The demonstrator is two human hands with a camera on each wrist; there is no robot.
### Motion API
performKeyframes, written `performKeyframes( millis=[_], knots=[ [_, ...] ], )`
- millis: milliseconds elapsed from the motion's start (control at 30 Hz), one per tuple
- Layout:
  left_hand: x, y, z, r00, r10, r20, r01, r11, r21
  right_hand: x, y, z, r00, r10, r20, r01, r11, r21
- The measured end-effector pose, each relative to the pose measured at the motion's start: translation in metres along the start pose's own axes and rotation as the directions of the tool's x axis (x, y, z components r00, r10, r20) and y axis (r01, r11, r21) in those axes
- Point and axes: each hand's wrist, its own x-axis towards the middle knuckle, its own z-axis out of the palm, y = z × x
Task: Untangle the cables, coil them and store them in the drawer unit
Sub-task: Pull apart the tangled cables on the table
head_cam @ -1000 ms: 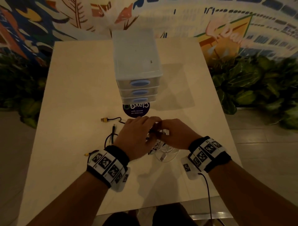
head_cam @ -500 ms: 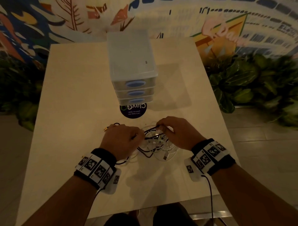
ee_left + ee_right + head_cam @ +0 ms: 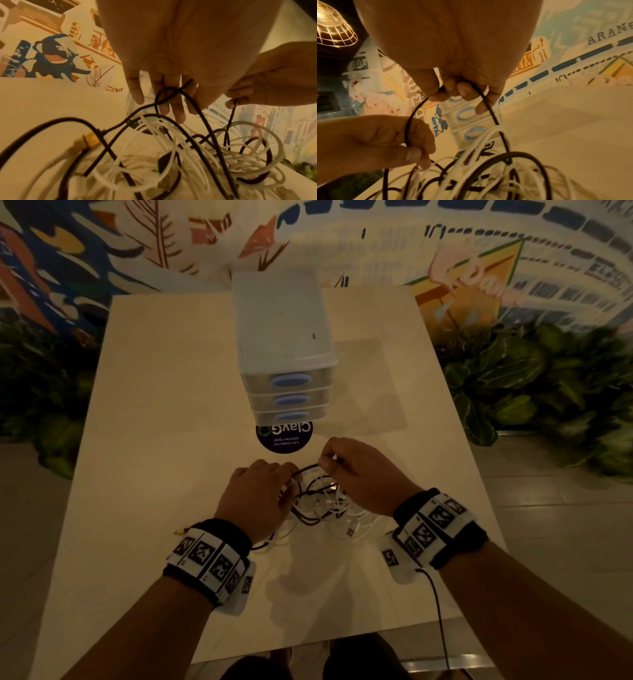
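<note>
Both hands are working over the heap right now, at the near middle of the pale square worktop (image 3: 144, 440). The left hand (image 3: 255, 501) is hovering low over the left side of the tangle of thin black and white cables (image 3: 325, 508), and the left wrist view is showing a black strand (image 3: 171, 90) looping across its downward-pointing fingers (image 3: 135, 93); the right wrist view is catching thumb and fingers closing on that strand, so this grip is pinching black cable. The right hand (image 3: 359, 474) is sitting a little farther up the worktop, its grip curling round a thin black cable loop (image 3: 481, 94) and lifting it clear of the heap, with the loop arcing across to the left hand. Below the two hands the white cables (image 3: 481, 143) are lying in loose overlapping rings, black ones threading through them. A yellow-tipped connector (image 3: 89, 140) is showing close to the left wrist camera, slightly blurred.

Beyond the hands, the translucent plastic three-drawer unit with blue oval handles (image 3: 287, 344) is standing upright at the middle of the worktop, all three drawers pushed in. A round dark sticker with white lettering (image 3: 284, 438) is lying on the worktop just in front of it, between the unit and the right hand.
</note>
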Motion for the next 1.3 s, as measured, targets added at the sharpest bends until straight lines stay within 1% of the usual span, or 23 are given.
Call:
performKeyframes(
  millis=[100, 133, 200, 267, 367, 400, 467, 533, 567, 600, 667, 700, 733, 833, 867, 933, 967, 1033, 1067, 1100, 1167, 1233, 1300],
  knots=[
    [0.001, -0.011, 0.006, 0.994, -0.104, -0.044, 0.101, 0.993, -0.054, -0.003, 0.012, -0.013, 0.999, 0.001, -0.05, 0.007, 0.987, 0.161],
    [0.001, -0.015, 0.007, 0.991, -0.131, -0.037, 0.13, 0.99, -0.047, -0.003, 0.017, -0.015, 0.997, 0.03, -0.072, -0.014, 0.977, 0.215],
    [0.0, -0.022, 0.009, 0.986, -0.166, -0.019, 0.166, 0.986, -0.013, -0.002, 0.024, -0.018, 0.988, 0.108, -0.113, -0.077, 0.966, 0.246],
    [-0.002, -0.025, 0.008, 0.988, -0.142, -0.057, 0.139, 0.989, -0.043, 0.0, 0.022, -0.019, 0.979, 0.158, -0.129, -0.125, 0.965, 0.23],
    [-0.003, -0.015, -0.002, 0.981, -0.116, -0.159, 0.078, 0.971, -0.228, 0.001, 0.014, -0.019, 0.986, 0.128, -0.11, -0.108, 0.98, 0.167],
    [-0.004, -0.01, -0.007, 0.972, -0.131, -0.195, 0.065, 0.948, -0.312, 0.001, 0.013, -0.018, 0.987, 0.12, -0.105, -0.098, 0.976, 0.195],
    [-0.006, 0.001, -0.019, 0.943, -0.184, -0.278, 0.033, 0.881, -0.472, 0.001, 0.014, -0.015, 0.983, 0.14, -0.119, -0.094, 0.94, 0.328],
    [-0.009, 0.008, -0.027, 0.893, -0.266, -0.362, 0.008, 0.814, -0.581, -0.002, 0.023, -0.013, 0.977, 0.162, -0.14, -0.08, 0.882, 0.464],
    [-0.012, 0.009, -0.028, 0.869, -0.31, -0.385, 0.002, 0.78, -0.625, -0.004, 0.027, -0.014, 0.979, 0.147, -0.142, -0.062, 0.876, 0.479],
    [-0.013, 0.008, -0.027, 0.852, -0.347, -0.391, 0.0, 0.747, -0.664, -0.007, 0.032, -0.014, 0.984, 0.11, -0.138, -0.038, 0.895, 0.444],
    [-0.014, 0.006, -0.025, 0.843, -0.381, -0.38, -0.007, 0.698, -0.716, -0.012, 0.042, -0.012, 0.99, 0.05, -0.133, -0.012, 0.963, 0.27],
    [-0.015, 0.005, -0.024, 0.849, -0.373, -0.374, -0.011, 0.695, -0.719, -0.013, 0.046, -0.01, 0.989, 0.031, -0.143, -0.004, 0.983, 0.182],
    [-0.016, 0.003, -0.022, 0.863, -0.347, -0.368, -0.014, 0.711, -0.703, -0.013, 0.05, -0.008, 0.986, 0.011, -0.165, 0.008, 0.993, 0.114],
    [-0.018, -0.004, -0.014, 0.923, -0.2, -0.329, -0.015, 0.836, -0.548, -0.013, 0.044, -0.011, 0.973, -0.079, -0.216, 0.077, 0.997, -0.018],
    [-0.018, -0.005, -0.012, 0.935, -0.142, -0.324, -0.03, 0.881, -0.472, -0.013, 0.037, -0.015, 0.971, -0.126, -0.202, 0.115, 0.991, -0.063],
    [-0.017, -0.007, -0.008, 0.942, -0.047, -0.332, -0.073, 0.938, -0.339, -0.012, 0.011, -0.022, 0.974, -0.185, -0.129, 0.164, 0.973, -0.16],
    [-0.015, -0.007, -0.008, 0.942, -0.024, -0.336, -0.083, 0.95, -0.301, -0.011, -0.002, -0.022, 0.979, -0.19, -0.077, 0.171, 0.964, -0.204],
    [-0.011, -0.006, -0.008, 0.942, -0.034, -0.335, -0.059, 0.962, -0.265, -0.006, -0.022, -0.018, 0.99, -0.136, 0.039, 0.142, 0.951, -0.276],
    [-0.01, -0.006, -0.01, 0.945, -0.053, -0.322, -0.03, 0.968, -0.248, -0.003, -0.029, -0.016, 0.992, -0.085, 0.091, 0.107, 0.957, -0.27],
    [-0.008, -0.006, -0.011, 0.953, -0.074, -0.295, 0.004, 0.973, -0.232, -0.001, -0.031, -0.016, 0.993, -0.064, 0.104, 0.087, 0.969, -0.232],
    [-0.007, -0.008, -0.012, 0.971, -0.094, -0.219, 0.048, 0.977, -0.206, 0.002, -0.031, -0.019, 0.995, -0.085, 0.042, 0.088, 0.992, -0.093],
    [-0.007, -0.01, -0.012, 0.991, -0.07, -0.118, 0.05, 0.985, -0.166, 0.005, -0.027, -0.027, 0.997, -0.074, -0.006, 0.074, 0.996, 0.057],
    [-0.006, -0.011, -0.011, 0.999, -0.019, -0.034, 0.015, 0.991, -0.135, 0.007, -0.021, -0.031, 0.999, -0.046, 0.009, 0.045, 0.994, 0.098]
  ],
)
